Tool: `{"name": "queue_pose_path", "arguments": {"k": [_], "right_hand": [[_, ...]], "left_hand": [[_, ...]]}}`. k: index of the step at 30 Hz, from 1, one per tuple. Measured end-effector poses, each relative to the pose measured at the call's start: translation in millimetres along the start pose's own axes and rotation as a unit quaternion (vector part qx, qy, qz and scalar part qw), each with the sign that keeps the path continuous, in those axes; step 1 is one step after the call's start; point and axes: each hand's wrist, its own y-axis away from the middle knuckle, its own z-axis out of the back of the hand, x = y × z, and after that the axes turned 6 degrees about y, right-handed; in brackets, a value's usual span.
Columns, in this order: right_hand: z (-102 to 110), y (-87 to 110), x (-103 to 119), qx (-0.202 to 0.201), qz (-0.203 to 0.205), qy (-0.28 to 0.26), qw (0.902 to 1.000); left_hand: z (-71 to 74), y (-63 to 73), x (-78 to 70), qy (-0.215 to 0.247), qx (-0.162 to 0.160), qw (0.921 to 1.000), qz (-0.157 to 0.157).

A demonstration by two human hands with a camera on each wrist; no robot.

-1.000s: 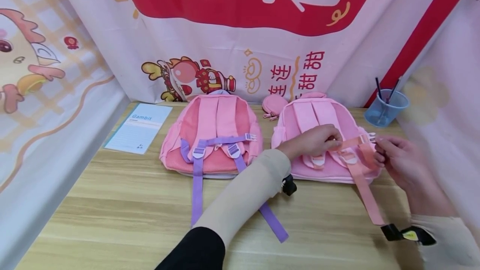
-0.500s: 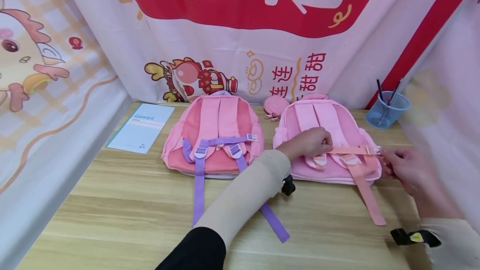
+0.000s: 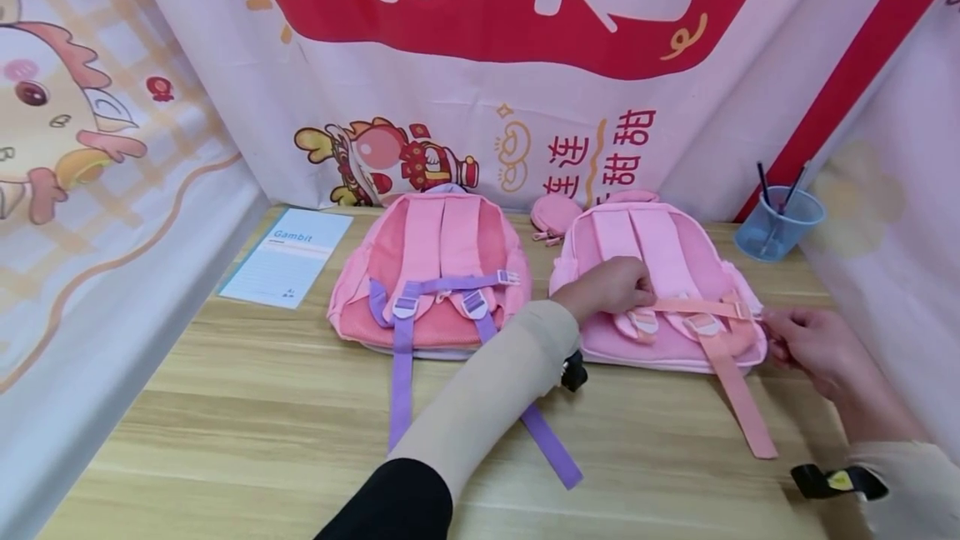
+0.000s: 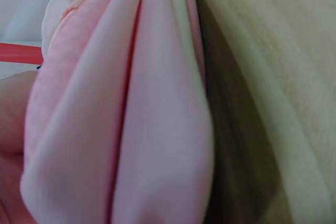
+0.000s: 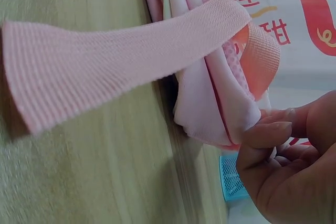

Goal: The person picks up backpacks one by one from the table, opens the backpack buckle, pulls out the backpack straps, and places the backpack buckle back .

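Chest strap (image 3: 693,305): long axis crosswise over right backpack (image 3: 660,282). Left hand (image 3: 611,286) pinching its left end; right hand (image 3: 806,340) pinching buckle end at backpack's right edge.

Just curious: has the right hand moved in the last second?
Yes. The right hand moved down and rightward, away from the blue cup, toward the table's near edge.

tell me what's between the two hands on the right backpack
In the head view, a peach chest strap runs across the pink backpack from the left hand to the right hand.
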Motion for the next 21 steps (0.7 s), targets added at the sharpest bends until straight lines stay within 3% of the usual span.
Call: {"name": "queue_pose_path", "arguments": {"k": [15, 21], "right_hand": [[-1, -0.2, -6, 0.009, 0.001, -0.008, 0.9999], [-1, -0.5, -7, -0.006, 0.003, -0.002, 1.0]], "left_hand": [[0.9, 2.3, 2.5, 0.004, 0.008, 1.0, 0.001], [10.3, 6.5, -0.1, 0.027, 0.026, 0.9993, -0.004]]}}
